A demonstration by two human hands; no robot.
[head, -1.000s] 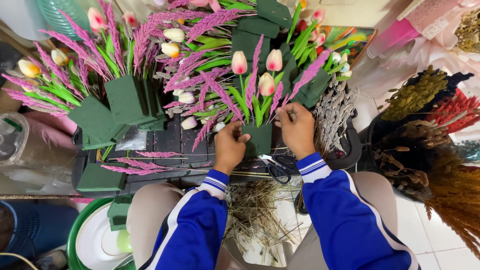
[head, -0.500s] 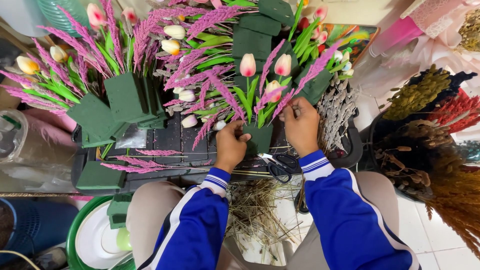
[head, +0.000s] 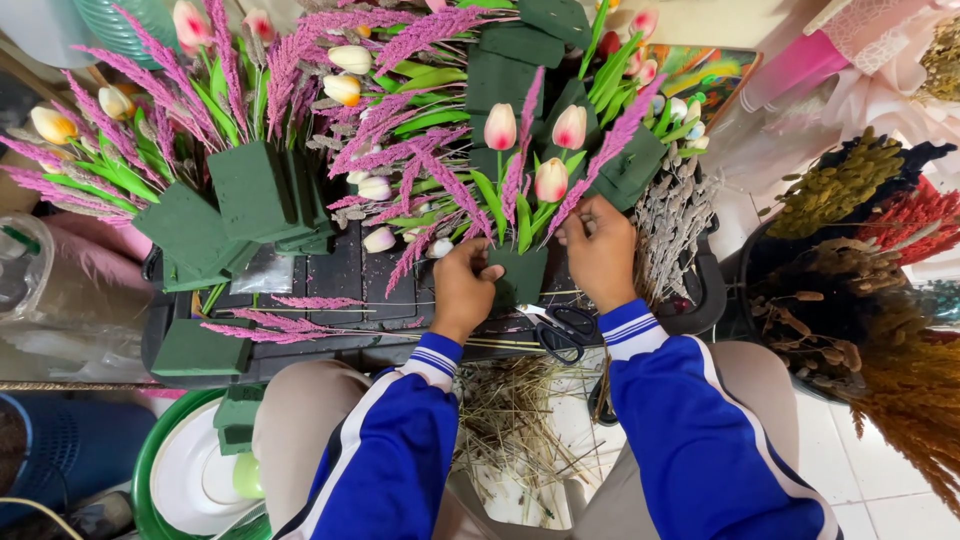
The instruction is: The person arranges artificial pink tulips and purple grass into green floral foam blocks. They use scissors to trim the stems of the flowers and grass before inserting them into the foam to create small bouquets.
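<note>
A black tray (head: 330, 285) spans the person's lap and carries most of the work: along its far edge and far-left corner stand several dark green foam blocks (head: 250, 190) already stuck with pink feathery sprays (head: 400, 150), green blades and tulips in pink, cream and yellow. To the right, off the tray, bunches of dried stems (head: 880, 330) in brown, olive and red crowd together. Beyond the tray's near-left corner sits a green basin (head: 150, 470) holding a white plate. At the tray's near edge, about the middle, is the small green foam block (head: 522, 275) being worked on, with three pink tulips (head: 552, 180) rising from it among pink sprays. The left hand (head: 463, 290) is curled around this block's left side, gripping it, thumb pressed to its face. The right hand (head: 600, 250) sits just right of the block with its fingers pinched at the base of the stems; exactly which stem it grasps cannot be told. Black-handled scissors (head: 565, 330) lie on the tray's near edge, between the two wrists. Loose pink sprays (head: 275, 330) lie flat near the tray's near-left corner.
</note>
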